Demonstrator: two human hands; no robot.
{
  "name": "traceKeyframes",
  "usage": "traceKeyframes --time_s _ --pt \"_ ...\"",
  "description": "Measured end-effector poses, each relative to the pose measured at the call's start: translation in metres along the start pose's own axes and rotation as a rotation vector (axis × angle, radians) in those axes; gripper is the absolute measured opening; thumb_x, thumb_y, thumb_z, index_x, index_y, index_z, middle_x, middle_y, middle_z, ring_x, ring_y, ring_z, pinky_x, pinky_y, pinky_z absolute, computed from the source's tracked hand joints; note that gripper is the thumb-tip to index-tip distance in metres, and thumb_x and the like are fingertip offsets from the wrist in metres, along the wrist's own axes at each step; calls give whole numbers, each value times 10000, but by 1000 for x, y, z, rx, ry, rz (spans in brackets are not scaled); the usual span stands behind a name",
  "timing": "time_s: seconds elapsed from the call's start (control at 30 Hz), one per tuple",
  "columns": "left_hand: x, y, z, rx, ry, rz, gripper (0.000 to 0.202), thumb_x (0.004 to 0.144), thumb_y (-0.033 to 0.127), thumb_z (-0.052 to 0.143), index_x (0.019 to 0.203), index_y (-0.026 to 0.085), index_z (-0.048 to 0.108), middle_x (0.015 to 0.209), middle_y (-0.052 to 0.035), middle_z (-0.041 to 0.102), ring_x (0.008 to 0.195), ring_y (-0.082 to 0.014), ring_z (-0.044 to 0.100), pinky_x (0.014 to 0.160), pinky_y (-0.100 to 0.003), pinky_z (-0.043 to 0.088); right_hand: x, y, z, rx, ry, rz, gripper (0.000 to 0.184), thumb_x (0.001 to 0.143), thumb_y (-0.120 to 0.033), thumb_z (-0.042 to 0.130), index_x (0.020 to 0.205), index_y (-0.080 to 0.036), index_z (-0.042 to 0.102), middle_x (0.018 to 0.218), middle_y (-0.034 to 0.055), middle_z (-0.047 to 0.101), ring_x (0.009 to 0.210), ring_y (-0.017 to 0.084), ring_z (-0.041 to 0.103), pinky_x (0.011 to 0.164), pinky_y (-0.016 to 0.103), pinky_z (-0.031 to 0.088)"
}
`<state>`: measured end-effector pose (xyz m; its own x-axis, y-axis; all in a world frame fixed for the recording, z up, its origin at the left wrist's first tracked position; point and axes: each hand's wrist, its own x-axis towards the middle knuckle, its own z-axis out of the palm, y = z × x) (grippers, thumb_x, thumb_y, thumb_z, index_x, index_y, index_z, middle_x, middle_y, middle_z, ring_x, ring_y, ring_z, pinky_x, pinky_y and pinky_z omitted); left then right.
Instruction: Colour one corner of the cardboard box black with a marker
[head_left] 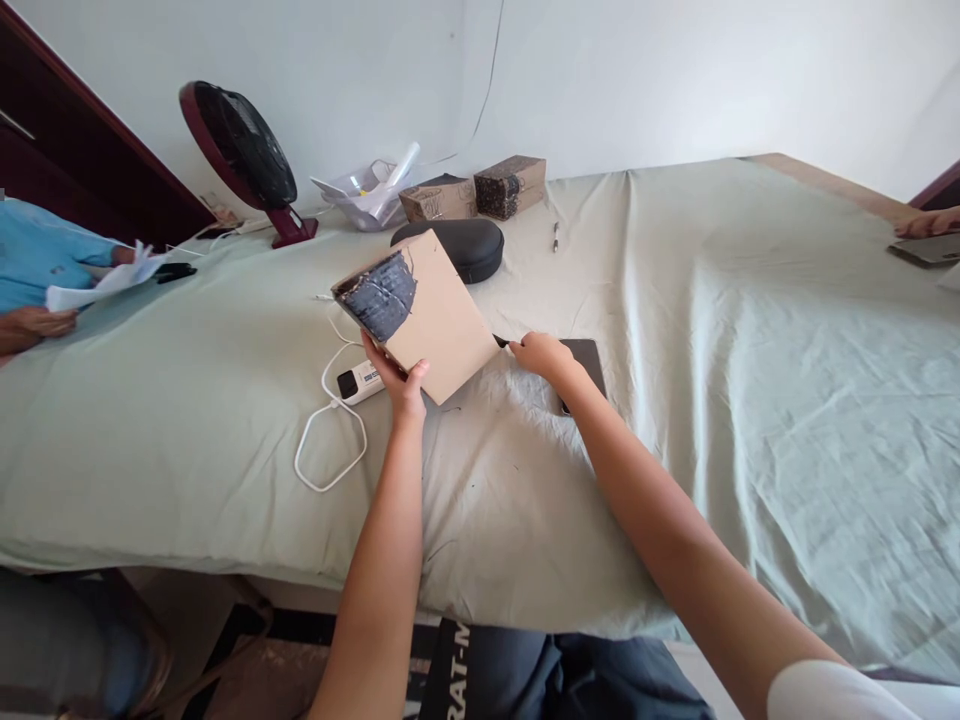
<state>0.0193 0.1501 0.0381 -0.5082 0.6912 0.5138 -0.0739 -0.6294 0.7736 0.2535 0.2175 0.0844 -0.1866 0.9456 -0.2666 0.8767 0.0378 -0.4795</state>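
Note:
In the head view my left hand (401, 385) grips a tan cardboard box (450, 325) at its near left side, thumb on the face and fingers behind. The box is tilted above the cloth. A torn-edged black patch (382, 297) covers its upper left corner. My right hand (541, 355) is closed around a slim dark object (501, 342) whose tip meets the box's right corner; too little of it shows to tell its kind. Under my right wrist lies a flat dark device (589, 362), partly hidden. Beside my left hand sits a white power strip (363, 382) with a cable.
Behind the box are a black oval case (480, 248), two brown boxes (511, 187), a clear plastic basket (367, 205) and a fan (244, 150). A pen (556, 237) lies farther right. One person holds papers (112, 280) at left; another person's hand (930, 222) shows at right.

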Motion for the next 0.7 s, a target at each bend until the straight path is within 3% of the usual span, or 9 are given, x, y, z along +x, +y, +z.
traceKeyframes --time_s 0.07,0.13,0.23,0.3,0.4,0.47,0.53,0.6,0.7 --pt "-1 0 0 12 -11 -17 1097 669 342 906 1649 379 414 1675 -60 476 1559 -334 492 1296 -432 425 -4 3 -9 -8 -30 25 472 1051 -421 546 1293 -65 738 1338 334 722 1303 458 691 1045 568 548" --pt "-1 0 1 24 -30 -36 1147 659 351 925 1669 375 382 1706 -70 435 1570 -349 474 1295 -445 424 -10 9 -24 -5 -66 17 457 992 -349 627 1357 -91 716 1237 295 770 1187 436 748 984 558 590" --pt "-3 -1 3 20 -48 -52 1210 626 372 956 1681 340 365 1732 -96 392 1595 -372 432 1298 -459 410 -27 17 -54 121 -108 -57 560 1001 -316 542 1559 -277 563 1014 114 802 805 285 793 751 458 654" --pt "-5 0 4 11 -67 -64 1232 612 367 973 1681 320 362 1748 -110 359 1614 -383 399 1303 -467 392 -44 15 -74 490 -38 -241 433 1010 -363 512 1413 -273 641 998 82 766 703 240 768 673 418 641" --pt "-9 0 7 85 -108 -36 1243 621 364 985 1680 300 337 1757 -128 306 1661 -375 300 1339 -479 311 -74 -3 -93 882 114 -570 328 993 -514 576 1218 -281 627 1086 65 753 894 253 795 747 398 641" --pt "-12 1 8 221 -116 53 1252 626 390 990 1680 265 324 1724 -154 302 1675 -376 239 1368 -492 226 -94 -22 -94 964 199 -718 390 944 -584 682 1199 -321 549 1116 36 758 941 245 783 745 379 622" --pt "-16 1 9 385 -121 171 1259 628 415 988 1679 221 323 1668 -185 321 1657 -395 244 1376 -512 190 -107 -40 -87 976 287 -832 347 970 -574 699 1067 -317 487 962 8 757 836 221 753 689 355 579" --pt "-20 1 11 541 -130 280 1255 633 414 975 1680 192 319 1625 -206 334 1617 -420 294 1365 -541 223 -113 -54 -74 901 375 -925 288 1056 -565 586 999 -301 483 732 -32 668 652 189 652 659 347 534" --pt "-25 3 16 742 -115 381 1248 660 393 945 1692 199 270 1609 -219 335 1554 -428 373 1321 -584 320 -110 -67 -48 670 478 -996 227 1060 -473 534 1149 -265 555 686 -58 607 582 162 571 639 323 478"
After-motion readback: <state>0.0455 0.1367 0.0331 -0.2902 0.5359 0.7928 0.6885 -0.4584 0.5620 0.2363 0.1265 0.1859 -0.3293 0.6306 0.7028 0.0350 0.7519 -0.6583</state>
